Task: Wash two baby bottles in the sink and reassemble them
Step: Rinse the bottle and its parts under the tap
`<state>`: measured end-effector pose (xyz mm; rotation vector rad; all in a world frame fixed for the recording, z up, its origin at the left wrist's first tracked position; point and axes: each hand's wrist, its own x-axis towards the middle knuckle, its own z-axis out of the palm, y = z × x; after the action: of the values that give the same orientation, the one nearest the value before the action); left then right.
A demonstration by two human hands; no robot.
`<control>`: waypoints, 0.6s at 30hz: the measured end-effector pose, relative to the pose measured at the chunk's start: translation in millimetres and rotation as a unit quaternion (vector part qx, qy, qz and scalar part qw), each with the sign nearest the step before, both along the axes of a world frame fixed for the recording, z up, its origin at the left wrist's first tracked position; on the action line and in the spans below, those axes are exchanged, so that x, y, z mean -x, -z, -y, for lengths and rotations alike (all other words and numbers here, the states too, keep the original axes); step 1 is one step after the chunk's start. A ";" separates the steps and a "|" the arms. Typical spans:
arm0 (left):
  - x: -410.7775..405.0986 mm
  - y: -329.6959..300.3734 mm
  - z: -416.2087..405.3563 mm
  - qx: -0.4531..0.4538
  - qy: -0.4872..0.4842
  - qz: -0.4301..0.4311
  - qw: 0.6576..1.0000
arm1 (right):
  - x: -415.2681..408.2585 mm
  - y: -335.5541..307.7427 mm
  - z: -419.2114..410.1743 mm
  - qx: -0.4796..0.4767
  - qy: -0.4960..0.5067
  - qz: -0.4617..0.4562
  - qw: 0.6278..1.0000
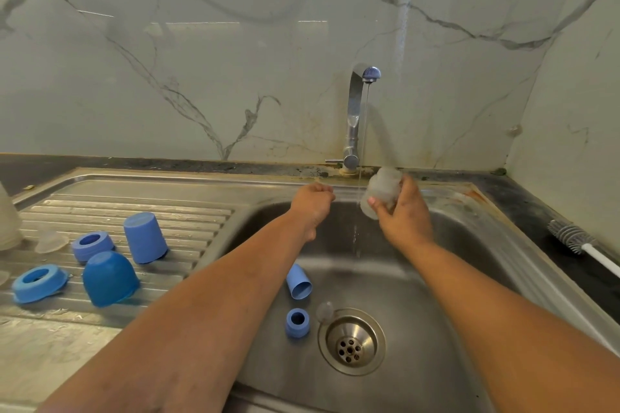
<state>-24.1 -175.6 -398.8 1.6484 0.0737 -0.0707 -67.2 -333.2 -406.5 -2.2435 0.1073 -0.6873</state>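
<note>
My right hand (404, 214) grips a clear baby bottle (382, 189) over the back of the sink (446, 278), just right of a thin stream of water falling from the tap (357, 111). My left hand (312, 208) is curled with its fingertips at the sink's back rim, below the tap lever; whether it holds anything I cannot tell. In the basin lie a blue tube (299, 282), a small blue ring (297, 322) and a clear small part (324, 310). Two blue caps (145, 238) (109, 278), two blue collars (92, 245) (38, 283) and a clear teat (50, 240) sit on the drainboard.
The drain strainer (350, 342) is at the basin's bottom. A grey bottle brush (570, 240) with a white handle lies on the dark counter at the right. A pale object (8, 221) stands at the far left edge. Marble wall behind.
</note>
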 end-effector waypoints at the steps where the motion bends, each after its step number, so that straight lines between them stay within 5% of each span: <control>1: 0.4 0.3 0.9 -0.006 0.002 0.001 1.000 | 0.3 -3.7 -2.0 -0.035 0.011 0.028 0.999; 3: 1.2 -0.7 2.0 -0.014 0.001 0.003 1.000 | -3.4 -10.0 -3.9 -0.070 0.007 -0.021 0.997; 6: 1.4 -2.2 1.8 -0.019 -0.005 0.006 1.000 | -0.3 2.0 -6.6 0.059 -0.042 -0.154 0.985; 10: 0.8 -1.3 2.6 -0.025 -0.002 0.009 1.000 | 2.7 5.0 -13.0 0.000 0.002 -0.033 0.999; 12: -0.3 -2.5 2.5 -0.022 -0.002 0.010 1.000 | -2.7 0.3 -11.5 -0.011 -0.004 -0.063 0.998; 15: -0.7 -3.0 2.6 -0.023 -0.003 0.010 1.000 | 0.8 5.1 -2.4 0.096 -0.023 -0.174 0.980; 18: 0.2 0.2 3.7 -0.034 0.000 0.005 0.999 | 9.3 7.8 3.6 0.269 -0.009 -0.176 0.947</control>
<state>-24.3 -179.3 -399.0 1.7160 0.0685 -0.0602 -76.5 -336.8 -414.3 -2.8763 0.0795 -0.3168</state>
